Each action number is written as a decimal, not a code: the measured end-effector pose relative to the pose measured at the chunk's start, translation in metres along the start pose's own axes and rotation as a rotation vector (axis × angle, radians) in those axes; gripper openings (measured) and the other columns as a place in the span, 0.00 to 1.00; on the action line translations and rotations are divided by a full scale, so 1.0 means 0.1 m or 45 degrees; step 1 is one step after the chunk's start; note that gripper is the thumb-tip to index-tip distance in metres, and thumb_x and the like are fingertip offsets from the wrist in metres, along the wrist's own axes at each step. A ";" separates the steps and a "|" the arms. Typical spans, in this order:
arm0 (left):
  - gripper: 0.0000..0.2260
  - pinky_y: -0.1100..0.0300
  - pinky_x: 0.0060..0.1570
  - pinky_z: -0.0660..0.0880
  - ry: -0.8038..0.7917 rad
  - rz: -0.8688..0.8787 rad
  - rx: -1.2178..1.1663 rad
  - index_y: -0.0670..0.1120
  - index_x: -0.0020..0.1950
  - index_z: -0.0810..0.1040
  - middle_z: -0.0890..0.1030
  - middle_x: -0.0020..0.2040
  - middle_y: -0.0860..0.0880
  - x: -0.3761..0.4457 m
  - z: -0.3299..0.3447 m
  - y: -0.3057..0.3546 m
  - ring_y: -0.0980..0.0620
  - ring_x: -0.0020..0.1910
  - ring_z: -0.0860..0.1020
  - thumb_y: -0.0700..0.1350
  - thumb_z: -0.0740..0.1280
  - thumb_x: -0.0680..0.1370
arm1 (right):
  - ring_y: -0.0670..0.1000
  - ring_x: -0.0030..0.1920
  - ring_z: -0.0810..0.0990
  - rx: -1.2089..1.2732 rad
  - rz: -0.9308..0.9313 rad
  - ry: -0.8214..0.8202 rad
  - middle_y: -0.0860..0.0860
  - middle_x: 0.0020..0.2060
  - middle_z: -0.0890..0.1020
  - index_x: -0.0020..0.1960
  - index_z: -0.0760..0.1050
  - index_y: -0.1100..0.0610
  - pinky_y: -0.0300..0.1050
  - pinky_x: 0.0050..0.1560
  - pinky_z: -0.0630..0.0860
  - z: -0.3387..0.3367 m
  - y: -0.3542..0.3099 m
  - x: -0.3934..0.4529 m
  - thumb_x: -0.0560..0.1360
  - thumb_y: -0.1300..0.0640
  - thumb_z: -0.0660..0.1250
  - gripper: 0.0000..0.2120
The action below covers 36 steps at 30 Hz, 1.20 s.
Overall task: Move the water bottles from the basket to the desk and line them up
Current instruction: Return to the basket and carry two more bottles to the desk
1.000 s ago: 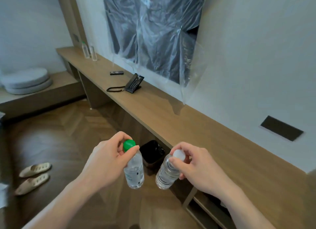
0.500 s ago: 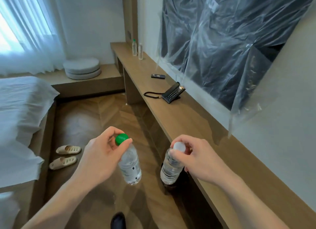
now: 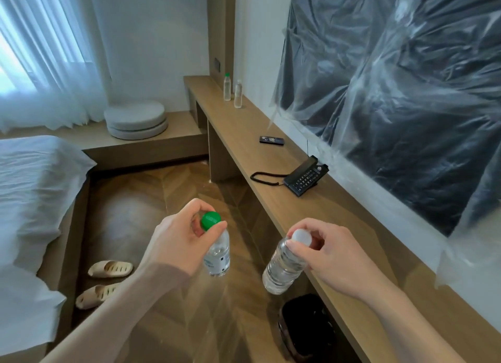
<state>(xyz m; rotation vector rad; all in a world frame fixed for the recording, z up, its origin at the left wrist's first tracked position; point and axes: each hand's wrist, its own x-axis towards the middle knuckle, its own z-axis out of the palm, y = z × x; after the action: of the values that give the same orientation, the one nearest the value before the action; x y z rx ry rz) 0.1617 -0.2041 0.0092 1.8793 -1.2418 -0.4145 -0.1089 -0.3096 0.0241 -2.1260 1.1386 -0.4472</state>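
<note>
Clear plastic water bottle with green screw cap: hangs upright from the left hand, whose thumb and fingertips pinch the cap, above the wood floor. Clear ribbed plastic water bottle with white cap: hangs tilted from the right hand, pinched likewise at the cap, just beside the front edge of the long light-wood desk. Two more clear bottles: standing side by side at the desk's far end, near the wall. Black desk telephone with coiled cord and small black remote: on the desk between hands and far bottles, with bare desktop around them. Dark basket: on the floor below the right hand. White bed and pale slippers: to the left.
</note>
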 end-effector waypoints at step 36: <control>0.07 0.68 0.32 0.76 0.202 -0.161 -0.125 0.56 0.50 0.81 0.84 0.40 0.57 5.45 -0.01 -1.06 0.54 0.38 0.83 0.55 0.75 0.77 | 0.51 0.42 0.84 0.118 -0.073 -0.080 0.47 0.41 0.85 0.49 0.82 0.45 0.56 0.40 0.84 -0.09 0.12 5.98 0.77 0.42 0.74 0.08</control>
<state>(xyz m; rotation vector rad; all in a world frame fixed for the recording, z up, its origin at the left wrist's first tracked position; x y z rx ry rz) 0.4761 -0.6620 0.0147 1.8737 -0.9846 -0.3786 0.2128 -0.8134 0.0135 -2.0814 1.0046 -0.4475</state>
